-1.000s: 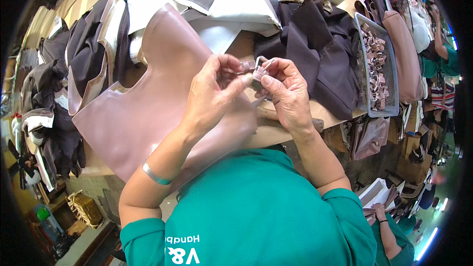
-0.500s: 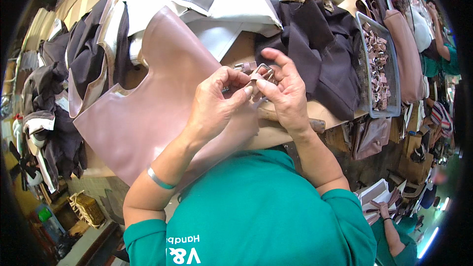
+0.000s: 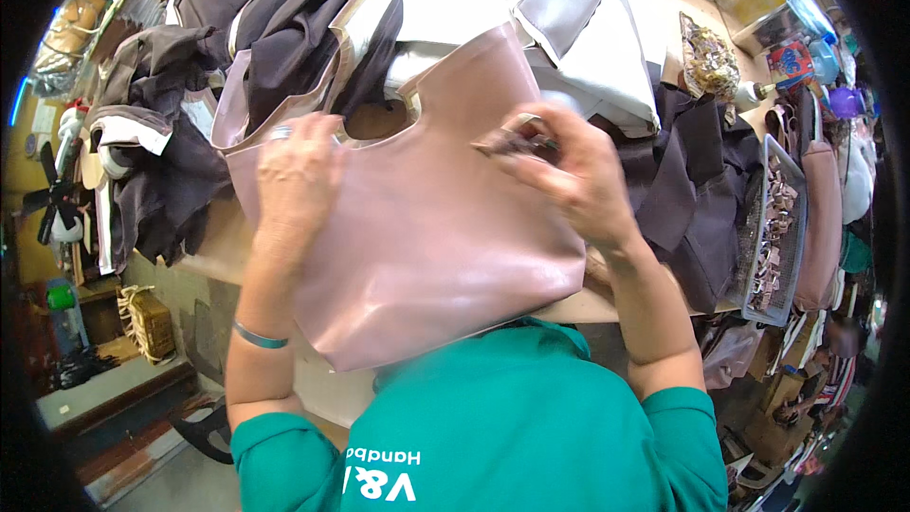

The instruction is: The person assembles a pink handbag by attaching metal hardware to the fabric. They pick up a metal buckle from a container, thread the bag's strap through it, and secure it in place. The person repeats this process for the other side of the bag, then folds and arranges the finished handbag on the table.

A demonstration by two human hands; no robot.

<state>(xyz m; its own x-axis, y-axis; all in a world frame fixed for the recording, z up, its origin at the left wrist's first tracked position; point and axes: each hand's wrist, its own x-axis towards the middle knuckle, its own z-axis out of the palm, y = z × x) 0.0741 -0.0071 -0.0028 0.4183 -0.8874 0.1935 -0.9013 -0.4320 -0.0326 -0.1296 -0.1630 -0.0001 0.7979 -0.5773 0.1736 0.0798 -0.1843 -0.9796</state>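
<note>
Fingertips of the right hand (image 3: 572, 161) pinch a small strap piece (image 3: 502, 143), blurred, above a mauve leather panel (image 3: 441, 237) lying across a crowded surface (image 3: 595, 308); the left hand (image 3: 301, 180) rests on the panel's left upper edge, its grip impossible to tell. A loose pinch could drop the piece; a low sweep could scuff the smooth leather.

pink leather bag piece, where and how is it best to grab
Probably by the rim of the curved cutout in the pink leather bag piece, pinched from the far side: the thin edge is exposed there, with an opening beyond it. The left hand lies just left of it.
</note>
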